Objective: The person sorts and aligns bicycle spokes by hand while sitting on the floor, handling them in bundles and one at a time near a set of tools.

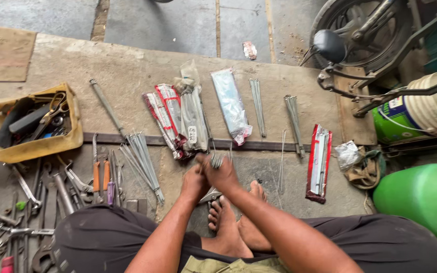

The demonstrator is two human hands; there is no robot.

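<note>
Both my hands, left (194,181) & right (222,173), grip closed on spoke bundle (216,161); other bundles (142,156) lie unsorted on floor (127,71).

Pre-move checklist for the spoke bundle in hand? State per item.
1. Both hands on the spoke bundle: left hand and right hand grip it together. Ok.
2. Spoke ends level: blurred. Cannot tell.
3. Metal tool under the hands, by the bare feet: close to the toes. Not ok.
4. Loose spokes on the left lie apart from the hands. Ok.
5. Red packet of spokes on the right within arm's reach, it seems. Ok.
6. Spoke count in the bundle: cannot tell.
</note>
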